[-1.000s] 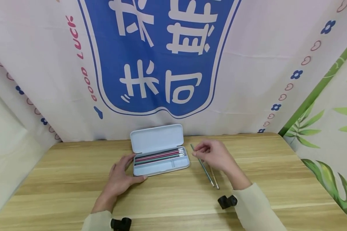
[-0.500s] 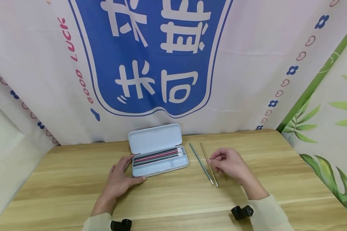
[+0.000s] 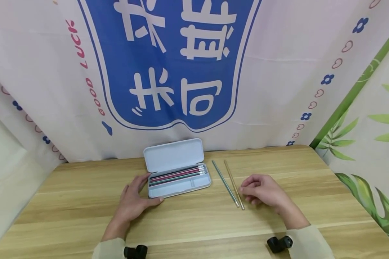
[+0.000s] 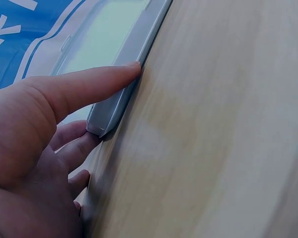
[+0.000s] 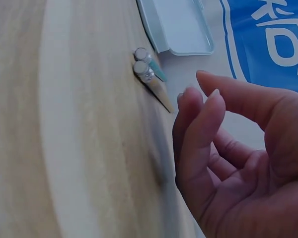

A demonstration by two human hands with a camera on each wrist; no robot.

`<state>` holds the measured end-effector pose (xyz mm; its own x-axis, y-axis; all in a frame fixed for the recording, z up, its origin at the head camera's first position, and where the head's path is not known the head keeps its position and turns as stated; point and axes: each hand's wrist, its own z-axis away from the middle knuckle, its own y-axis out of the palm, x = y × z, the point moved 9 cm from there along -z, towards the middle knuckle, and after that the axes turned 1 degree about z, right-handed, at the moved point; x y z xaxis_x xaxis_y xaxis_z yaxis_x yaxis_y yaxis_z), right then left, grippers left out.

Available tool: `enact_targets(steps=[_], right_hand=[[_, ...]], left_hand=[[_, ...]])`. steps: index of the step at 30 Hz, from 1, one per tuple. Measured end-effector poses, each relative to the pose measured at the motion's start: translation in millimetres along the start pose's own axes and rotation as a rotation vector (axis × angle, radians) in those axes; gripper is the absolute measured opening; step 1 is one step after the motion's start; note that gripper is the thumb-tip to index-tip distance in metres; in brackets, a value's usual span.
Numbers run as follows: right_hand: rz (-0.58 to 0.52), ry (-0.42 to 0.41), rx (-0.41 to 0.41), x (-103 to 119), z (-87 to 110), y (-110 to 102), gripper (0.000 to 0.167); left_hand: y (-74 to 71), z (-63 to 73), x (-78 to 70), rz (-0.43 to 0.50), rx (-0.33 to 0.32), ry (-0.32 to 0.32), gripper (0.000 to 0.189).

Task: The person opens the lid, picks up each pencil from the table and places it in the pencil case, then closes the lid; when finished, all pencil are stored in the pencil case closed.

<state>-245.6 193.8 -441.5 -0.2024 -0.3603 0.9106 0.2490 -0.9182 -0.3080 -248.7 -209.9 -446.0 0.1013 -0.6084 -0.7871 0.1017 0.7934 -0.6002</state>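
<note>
A light blue pencil case (image 3: 179, 188) lies with its lid (image 3: 174, 155) up at the back of the table. Several dark, red and green pencils (image 3: 178, 175) fill its rear compartment. My left hand (image 3: 134, 199) grips the case's left end, thumb along the front edge and fingers at the side. To the case's right, a teal pencil (image 3: 224, 182) and a gold pencil (image 3: 233, 181) lie slanted on the wood, eraser ends towards me and close together. My right hand (image 3: 262, 189) is just right of the gold pencil, fingers loosely curled and holding nothing; its wrist view shows thumb and fingertips apart.
The wooden table (image 3: 194, 230) ends at the back against a white cloth (image 3: 278, 90) with a blue printed panel. A leaf-patterned cloth (image 3: 376, 144) hangs at the right. Each sleeve has a small black camera (image 3: 280, 244) at the wrist.
My right hand has moved from over the teal pencil to the right and towards me, past the gold pencil. Both pencils now show fully. The left hand stays on the case.
</note>
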Motion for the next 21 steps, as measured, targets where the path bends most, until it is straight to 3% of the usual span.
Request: enact_targets(steps=[21], right_hand=[[0.143,0.012,0.035,-1.5,0.7,10.5,0.026]], left_hand=[[0.3,0.0,0.4,0.006,-0.01,-0.003,0.106]])
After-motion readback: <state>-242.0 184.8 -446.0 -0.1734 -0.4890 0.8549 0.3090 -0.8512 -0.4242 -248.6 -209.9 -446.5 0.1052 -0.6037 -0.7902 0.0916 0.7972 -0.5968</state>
